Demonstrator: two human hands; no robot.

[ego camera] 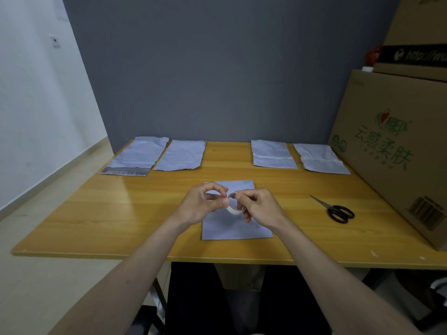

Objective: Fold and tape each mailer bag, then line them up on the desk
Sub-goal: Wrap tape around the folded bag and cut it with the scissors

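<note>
— Five pale grey-blue plastic mailer bags show in the head view: four in a row along the desk's far edge, from eleven o'clock to one o'clock, and one flat bag (238, 213) directly under the hands at twelve.

— And the hands?

— Both hold a small white roll of tape (234, 203) just above that near bag. The left hand (203, 204) pinches the roll's left side with curled fingers; the right hand (260, 206) pinches at its top, thumb and forefinger together, probably picking at the free end.

— Which way does the bag run?

— Long axis from six to twelve, away from the person. Both hands are equally near it.

— Other things?

— One pair of black-handled scissors (335, 210) at two o'clock on the wooden desk (96, 213), nearer the right hand. One large brown cardboard box (396, 151) at three.
</note>
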